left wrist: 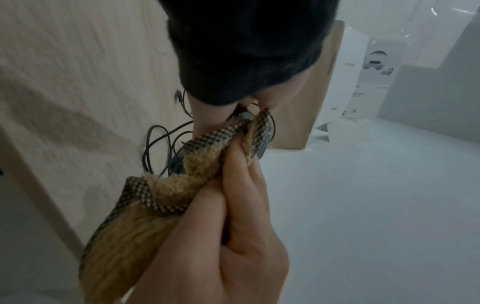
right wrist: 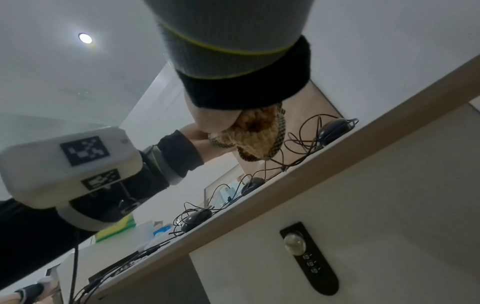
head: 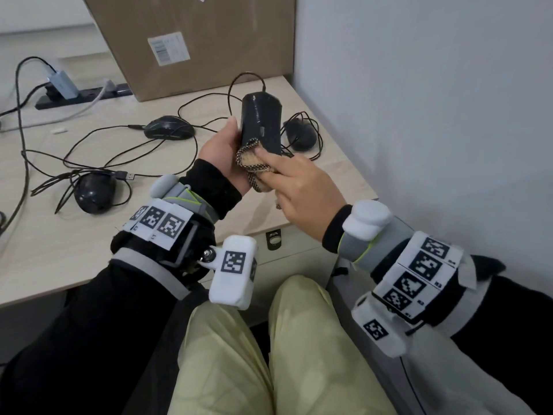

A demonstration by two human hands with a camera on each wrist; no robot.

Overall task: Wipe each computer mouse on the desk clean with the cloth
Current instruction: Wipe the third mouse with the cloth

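Note:
My left hand (head: 226,145) grips a black wired mouse (head: 261,124) upright above the desk, its flat underside turned toward me. My right hand (head: 294,178) pinches a tan fuzzy cloth (head: 254,167) with a checked edge and presses it against the mouse's lower end. The left wrist view shows the cloth (left wrist: 161,195) bunched under the right hand's fingers (left wrist: 233,185). In the right wrist view the cloth (right wrist: 257,131) hangs below my palm. Three more black mice lie on the desk: one in the middle (head: 169,128), one by the wall (head: 300,133), one at the left (head: 95,193).
Tangled mouse cables (head: 98,157) spread over the light wood desk (head: 89,250). A cardboard box (head: 194,40) stands at the back and a black power strip (head: 83,95) with an adapter lies to its left. A grey wall (head: 434,115) bounds the right. A drawer lock (head: 273,239) sits below the desk edge.

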